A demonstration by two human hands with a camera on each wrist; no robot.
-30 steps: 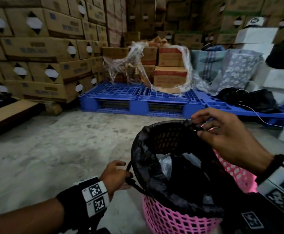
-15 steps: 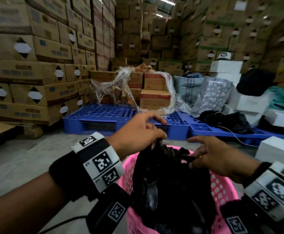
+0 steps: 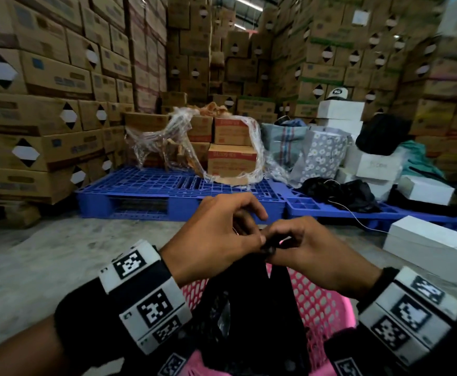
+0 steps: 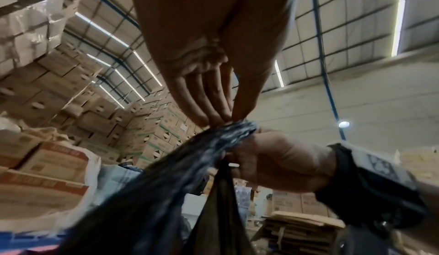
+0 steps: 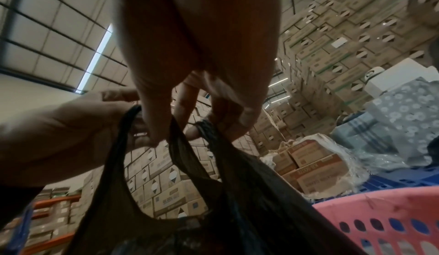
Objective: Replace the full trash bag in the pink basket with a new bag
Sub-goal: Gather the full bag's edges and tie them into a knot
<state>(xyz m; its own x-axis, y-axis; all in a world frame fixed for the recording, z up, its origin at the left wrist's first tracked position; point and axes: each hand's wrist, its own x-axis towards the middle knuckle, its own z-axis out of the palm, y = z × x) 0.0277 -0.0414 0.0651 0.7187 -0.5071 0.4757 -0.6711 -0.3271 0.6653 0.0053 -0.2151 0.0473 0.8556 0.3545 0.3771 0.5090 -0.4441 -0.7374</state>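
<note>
A black trash bag (image 3: pixel 246 308) sits in the pink perforated basket (image 3: pixel 317 302), its top pulled up into two gathered handles. My left hand (image 3: pixel 222 234) pinches one bunched handle (image 4: pixel 232 133) between thumb and fingertips. My right hand (image 3: pixel 298 245) pinches the other handle (image 5: pixel 206 127), right beside the left. Both hands meet just above the basket's middle. In the right wrist view the bag (image 5: pixel 213 202) hangs below the fingers, with the basket rim (image 5: pixel 380 201) at lower right. What is inside the bag is hidden.
A blue plastic pallet (image 3: pixel 181 194) with shrink-wrapped cartons (image 3: pixel 230 156) lies ahead on the concrete floor (image 3: pixel 45 256). Tall walls of cardboard boxes (image 3: pixel 45 77) stand left and behind. White boxes (image 3: pixel 428 248), patterned bags (image 3: pixel 319 156) and dark cloth (image 3: pixel 344 194) crowd the right.
The bag's rim came off the basket edge and was drawn up. My left hand rose from the basket's left side to the centre, and both hands now meet pinching the gathered handles.
</note>
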